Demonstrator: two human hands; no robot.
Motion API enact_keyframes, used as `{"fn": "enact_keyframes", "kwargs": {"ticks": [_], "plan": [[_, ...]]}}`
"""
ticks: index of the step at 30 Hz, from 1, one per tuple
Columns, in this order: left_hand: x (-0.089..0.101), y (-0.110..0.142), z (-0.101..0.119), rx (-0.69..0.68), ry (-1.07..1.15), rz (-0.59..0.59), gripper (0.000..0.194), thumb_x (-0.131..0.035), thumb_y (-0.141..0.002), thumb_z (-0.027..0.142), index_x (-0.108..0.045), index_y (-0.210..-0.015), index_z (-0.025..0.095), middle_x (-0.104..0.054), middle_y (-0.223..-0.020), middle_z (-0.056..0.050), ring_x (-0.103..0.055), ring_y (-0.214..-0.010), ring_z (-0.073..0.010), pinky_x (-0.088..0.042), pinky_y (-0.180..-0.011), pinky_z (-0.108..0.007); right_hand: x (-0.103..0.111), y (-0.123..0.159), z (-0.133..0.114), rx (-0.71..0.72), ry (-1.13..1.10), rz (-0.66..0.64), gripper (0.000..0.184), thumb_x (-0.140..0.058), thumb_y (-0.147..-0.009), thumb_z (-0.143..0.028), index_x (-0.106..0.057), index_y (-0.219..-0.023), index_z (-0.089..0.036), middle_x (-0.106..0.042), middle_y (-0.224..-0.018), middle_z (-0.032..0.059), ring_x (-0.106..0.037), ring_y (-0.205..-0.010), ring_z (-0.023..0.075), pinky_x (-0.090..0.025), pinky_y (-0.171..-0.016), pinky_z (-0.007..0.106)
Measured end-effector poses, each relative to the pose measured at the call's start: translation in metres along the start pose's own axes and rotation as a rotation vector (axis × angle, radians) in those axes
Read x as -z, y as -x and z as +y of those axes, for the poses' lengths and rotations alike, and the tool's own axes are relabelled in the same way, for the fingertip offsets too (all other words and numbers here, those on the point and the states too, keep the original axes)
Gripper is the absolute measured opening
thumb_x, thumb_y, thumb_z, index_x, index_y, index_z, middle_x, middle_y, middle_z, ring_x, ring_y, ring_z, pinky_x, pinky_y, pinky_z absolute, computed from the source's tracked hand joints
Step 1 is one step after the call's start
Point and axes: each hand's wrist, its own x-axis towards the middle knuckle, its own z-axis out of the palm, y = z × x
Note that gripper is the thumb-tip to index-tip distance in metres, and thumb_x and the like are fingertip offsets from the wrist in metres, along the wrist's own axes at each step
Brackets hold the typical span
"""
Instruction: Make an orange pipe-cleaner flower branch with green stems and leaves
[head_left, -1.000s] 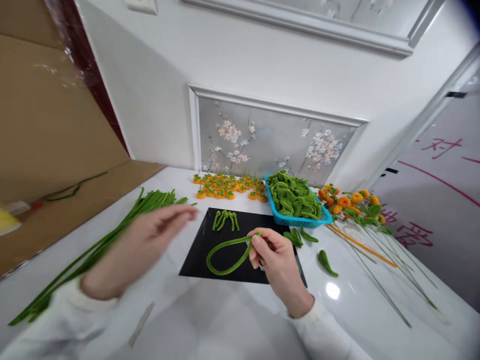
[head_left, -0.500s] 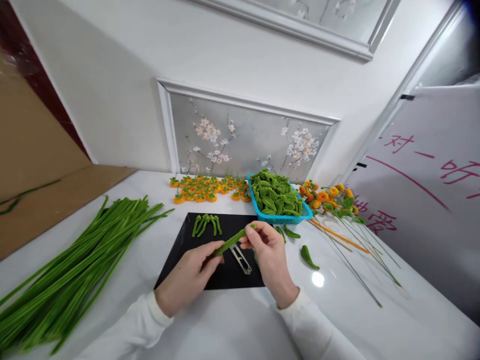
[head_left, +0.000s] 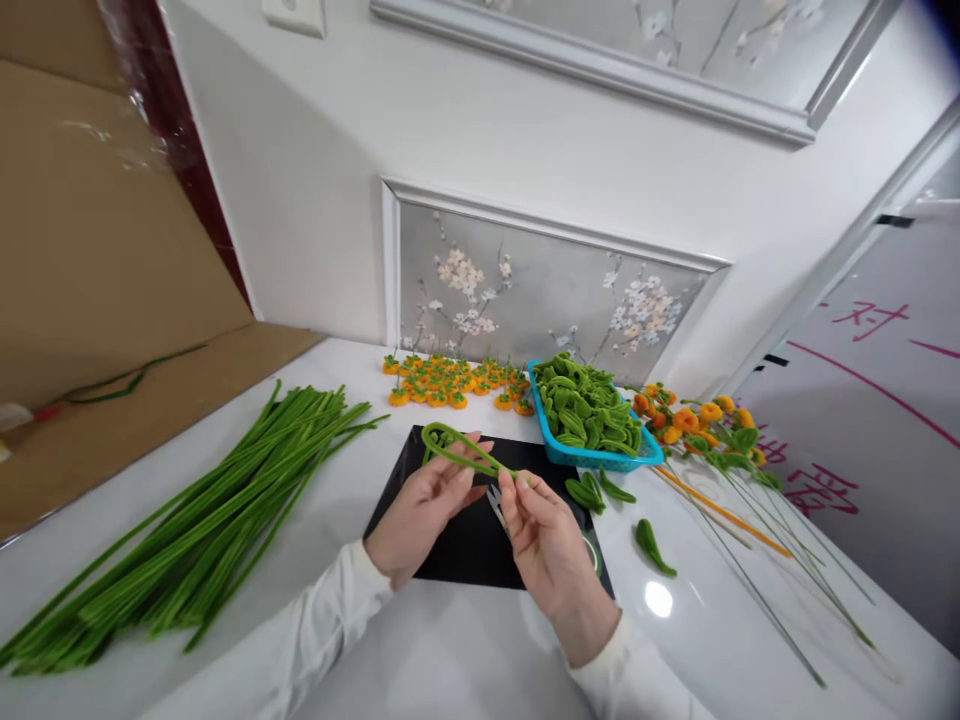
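A green fuzzy pipe cleaner (head_left: pixel 442 428) is bent into a long narrow loop above the black mat (head_left: pixel 472 550). My right hand (head_left: pixel 551 555) pinches its joined end between thumb and fingertips. My left hand (head_left: pixel 427 505) holds the loop's side, its thumb below and its fingers behind the strand. Under the hands lies a metal cutting tool (head_left: pixel 496 502), mostly covered by my right hand. Short green pieces at the mat's back are largely hidden behind the loop. Beside my right wrist shows part of a round, pale-rimmed item (head_left: pixel 592 552).
Long green pipe cleaners (head_left: pixel 217 520) lie heaped at left. A blue basket (head_left: pixel 600 458) holds many green leaf shapes, with several loose leaves (head_left: pixel 652 547) in front. Small orange pieces (head_left: pixel 439 385) stand along the wall. Orange flowers (head_left: pixel 686 420) with long stems lie at right.
The pipe cleaner was held as a narrow strip and is now spread into an open loop. My left fingers have opened out along it. The view has shifted left.
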Motion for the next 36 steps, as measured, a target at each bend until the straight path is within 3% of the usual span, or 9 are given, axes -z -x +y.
{"fn": "enact_keyframes", "kwargs": {"ticks": [5,11,13,16,18,23,30,33,36], "plan": [[-0.006,0.0,0.006,-0.064,0.123,0.057,0.027,-0.057,-0.087,0.033,-0.063,-0.111,0.024,-0.064,-0.094,-0.003,-0.057,-0.103,-0.0178,-0.045,-0.092,-0.03,-0.004,0.01,0.015,-0.148,0.058,-0.016,0.021,-0.08,-0.06,-0.013,-0.064,-0.073,-0.014,-0.065,-0.073,-0.0005,-0.067,-0.075,0.0102,-0.055,-0.061,0.014],[-0.004,-0.002,0.017,-0.041,0.336,0.207,0.012,-0.055,-0.088,0.021,-0.063,-0.084,0.014,-0.045,-0.067,0.003,-0.046,-0.056,-0.0048,-0.048,-0.059,-0.017,-0.008,0.016,0.025,-0.312,0.476,-0.223,0.023,-0.071,-0.071,-0.031,-0.057,-0.073,-0.013,-0.063,-0.073,0.0022,-0.054,-0.051,0.0057,-0.04,-0.04,0.014],[0.001,-0.003,0.018,-0.028,0.355,0.242,0.014,-0.052,-0.09,0.018,-0.06,-0.08,0.013,-0.041,-0.064,0.004,-0.037,-0.049,-0.0029,-0.039,-0.046,-0.012,-0.006,0.014,0.02,-0.167,0.815,-0.262,0.023,-0.062,-0.079,-0.037,-0.056,-0.077,-0.015,-0.06,-0.066,0.0009,-0.05,-0.046,0.0078,-0.038,-0.04,0.019],[0.011,-0.003,0.018,0.008,0.33,0.262,0.015,-0.05,-0.09,0.016,-0.058,-0.078,0.011,-0.039,-0.062,0.005,-0.029,-0.044,-0.0019,-0.028,-0.037,-0.01,0.003,0.009,0.008,0.387,1.476,-0.173,0.016,-0.055,-0.085,-0.033,-0.058,-0.084,-0.017,-0.061,-0.073,0.0033,-0.055,-0.057,0.0142,-0.043,-0.054,0.027],[0.016,-0.002,0.016,0.049,0.305,0.263,0.016,-0.049,-0.09,0.016,-0.058,-0.078,0.01,-0.04,-0.062,0.004,-0.026,-0.042,-0.0014,-0.023,-0.034,-0.01,0.011,0.006,0.002,0.625,1.855,-0.114,0.012,-0.06,-0.082,-0.027,-0.059,-0.089,-0.016,-0.063,-0.084,0.0076,-0.058,-0.071,0.0205,-0.045,-0.065,0.033],[0.018,0.0,0.011,0.111,0.238,0.249,0.015,-0.049,-0.09,0.022,-0.057,-0.081,0.012,-0.039,-0.061,0.005,-0.022,-0.04,-0.0012,-0.017,-0.033,-0.01,0.018,0.009,0.004,0.732,2.393,-0.154,0.014,-0.053,-0.081,-0.006,-0.061,-0.089,-0.015,-0.063,-0.083,0.0104,-0.058,-0.079,0.0265,-0.045,-0.07,0.037],[-0.003,-0.002,0.003,0.177,0.074,0.159,0.023,-0.054,-0.086,0.039,-0.053,-0.081,0.016,-0.034,-0.058,0.008,-0.021,-0.041,-0.0022,-0.015,-0.035,-0.011,0.011,0.014,0.006,0.808,2.487,-0.145,0.033,-0.038,-0.076,0.008,-0.06,-0.088,-0.013,-0.059,-0.08,0.012,-0.052,-0.075,0.0258,-0.044,-0.068,0.037],[-0.01,-0.009,0.0,0.151,0.0,0.143,0.025,-0.056,-0.084,0.038,-0.05,-0.074,0.016,-0.043,-0.065,0.005,-0.031,-0.044,-0.0026,-0.024,-0.038,-0.012,0.013,0.004,-0.003,0.864,2.33,-0.098,0.038,-0.035,-0.075,0.009,-0.058,-0.097,-0.012,-0.057,-0.087,0.0124,-0.051,-0.08,0.0251,-0.044,-0.071,0.037],[-0.013,-0.02,-0.004,0.119,-0.077,0.15,0.027,-0.056,-0.083,0.039,-0.05,-0.072,0.015,-0.048,-0.067,0.004,-0.03,-0.043,-0.0025,-0.02,-0.037,-0.013,0.011,-0.008,-0.017,0.841,2.006,-0.061,0.032,-0.034,-0.081,0.002,-0.055,-0.099,-0.014,-0.053,-0.09,0.0098,-0.051,-0.079,0.0212,-0.043,-0.07,0.033]]}}
